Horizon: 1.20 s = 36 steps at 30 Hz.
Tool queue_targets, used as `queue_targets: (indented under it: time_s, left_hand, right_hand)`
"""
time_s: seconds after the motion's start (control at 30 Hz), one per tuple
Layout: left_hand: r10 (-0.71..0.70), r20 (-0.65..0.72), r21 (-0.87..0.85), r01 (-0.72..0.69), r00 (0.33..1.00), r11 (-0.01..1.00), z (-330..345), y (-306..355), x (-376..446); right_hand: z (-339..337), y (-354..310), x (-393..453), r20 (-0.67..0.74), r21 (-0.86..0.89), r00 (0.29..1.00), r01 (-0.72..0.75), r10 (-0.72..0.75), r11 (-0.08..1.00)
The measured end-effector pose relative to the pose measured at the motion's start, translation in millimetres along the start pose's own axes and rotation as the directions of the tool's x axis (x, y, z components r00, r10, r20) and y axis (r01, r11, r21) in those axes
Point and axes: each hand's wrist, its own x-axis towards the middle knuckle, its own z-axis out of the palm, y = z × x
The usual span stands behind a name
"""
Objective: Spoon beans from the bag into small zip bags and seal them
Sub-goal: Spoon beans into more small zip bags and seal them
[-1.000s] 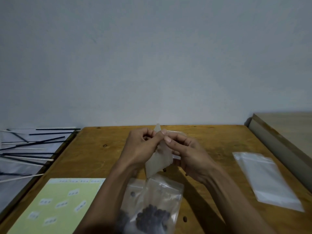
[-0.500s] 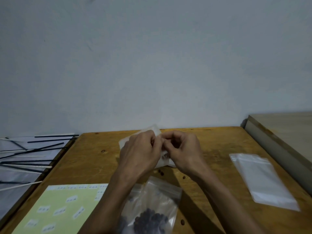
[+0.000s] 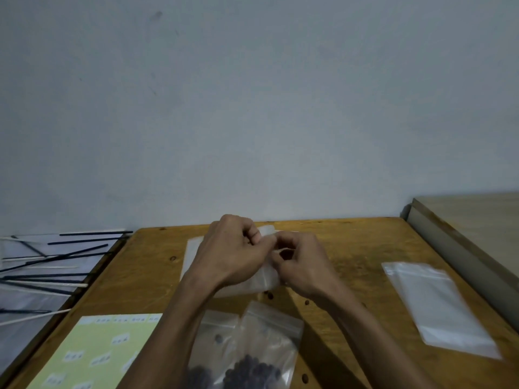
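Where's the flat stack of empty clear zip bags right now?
In the head view, the flat stack of empty clear zip bags lies on the right side of the wooden table, apart from the right hand, near the pale board along the table's right edge.

Bean bags (image 3: 252, 357) before hands (image 3: 236, 256).

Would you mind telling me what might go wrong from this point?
Both the left hand and right hand pinch the small zip bag at its top edge; the thin plastic might slip or tear. The forearms hang over the bags of beans, so a dropped elbow might knock them. Loose beans on the table may roll off.
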Motion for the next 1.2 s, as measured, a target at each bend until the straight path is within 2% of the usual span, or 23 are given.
queue_targets:
  time_s: [0.03, 0.1, 0.17, 0.27, 0.37, 0.43, 0.5, 0.57, 0.6, 0.63, 0.7, 0.8, 0.87, 0.93, 1.0, 1.07, 1.13, 1.2]
  left_hand:
    - [0.033, 0.052, -0.016, -0.032, 0.998, 0.999, -3.3, -1.6, -2.9]
    - [0.073, 0.258, 0.084, -0.098, 0.963, 0.992, -9.4, -9.2, -6.9]
    - [0.057, 0.389, 0.221, -0.153, 0.920, 0.963, -10.8, -14.5, -9.1]
    - [0.064, 0.424, 0.300, -0.206, 0.903, 0.931, -2.4, -21.3, -5.9]
    - [0.025, 0.400, 0.260, -0.139, 0.916, 0.956, 6.3, -31.7, -0.5]
    - [0.002, 0.359, 0.239, -0.094, 0.933, 0.966, 11.0, -38.8, 2.8]
    - [-0.033, 0.316, 0.244, -0.048, 0.948, 0.968, 14.7, -45.7, 6.4]
    - [-0.084, 0.299, 0.250, 0.007, 0.951, 0.968, 17.5, -54.0, 10.3]
    - [-0.108, 0.302, 0.253, 0.030, 0.947, 0.967, 18.8, -57.7, 12.4]
    - [-0.133, 0.314, 0.259, 0.050, 0.940, 0.965, 20.4, -61.0, 15.0]
    - [-0.186, 0.359, 0.275, 0.087, 0.915, 0.958, 25.0, -64.4, 20.2]
    - [-0.248, 0.422, 0.279, 0.135, 0.872, 0.951, 33.5, -65.9, 28.9]
    - [-0.274, 0.465, 0.254, 0.169, 0.842, 0.952, 38.4, -65.5, 32.8]
    - [-0.281, 0.483, 0.210, 0.201, 0.829, 0.957, 43.2, -65.0, 34.9]
    - [-0.283, 0.468, 0.198, 0.212, 0.837, 0.957, 45.8, -63.6, 34.1]
    - [-0.289, 0.443, 0.177, 0.233, 0.849, 0.956, 46.8, -63.8, 32.3]
    - [-0.300, 0.418, 0.172, 0.250, 0.857, 0.953, 45.4, -65.1, 29.5]
    - [-0.314, 0.406, 0.161, 0.271, 0.858, 0.949, 43.0, -67.2, 26.9]
  right_hand:
    - [-0.6, 0.4, 0.4, 0.013, 0.121, 0.998, -0.066, 0.064, 0.990]
    - [-3.9, 1.0, -0.3, 0.040, 0.278, 0.990, -0.141, 0.135, 0.950]
    - [-5.5, 3.4, -0.4, 0.069, 0.266, 0.989, -0.141, 0.128, 0.954]
    - [-5.9, 7.7, 3.0, 0.123, 0.151, 0.988, -0.113, 0.095, 0.982]
    - [-6.6, 9.3, 4.3, 0.197, 0.061, 0.974, -0.123, 0.109, 0.991]
    - [-11.7, 11.6, 4.3, 0.075, 0.010, 0.992, -0.107, 0.106, 0.994]
    - [-21.5, 18.9, 4.1, -0.126, -0.179, 0.984, -0.151, 0.129, 0.972]
    - [-31.9, 30.7, 2.2, -0.202, -0.447, 0.955, -0.285, 0.215, 0.848]
    - [-36.1, 37.6, 0.9, -0.203, -0.487, 0.937, -0.347, 0.283, 0.801]
    - [-40.0, 41.8, -1.1, -0.201, -0.461, 0.916, -0.402, 0.348, 0.791]
    - [-44.2, 48.3, -4.8, -0.202, -0.281, 0.880, -0.473, 0.431, 0.835]
    - [-35.7, 56.1, -6.8, -0.157, 0.057, 0.845, -0.510, 0.512, 0.858]
    - [-22.6, 63.2, -3.3, -0.199, 0.235, 0.810, -0.506, 0.551, 0.830]
    - [-11.8, 67.5, 2.8, -0.256, 0.345, 0.766, -0.498, 0.590, 0.796]
    - [-3.4, 66.7, 9.5, -0.291, 0.364, 0.727, -0.517, 0.621, 0.775]
    - [1.6, 64.2, 14.2, -0.363, 0.279, 0.730, -0.508, 0.579, 0.815]
    - [1.4, 60.9, 17.1, -0.439, 0.075, 0.805, -0.410, 0.399, 0.909]
    - [-1.1, 53.4, 17.0, -0.431, -0.125, 0.886, -0.248, 0.173, 0.961]
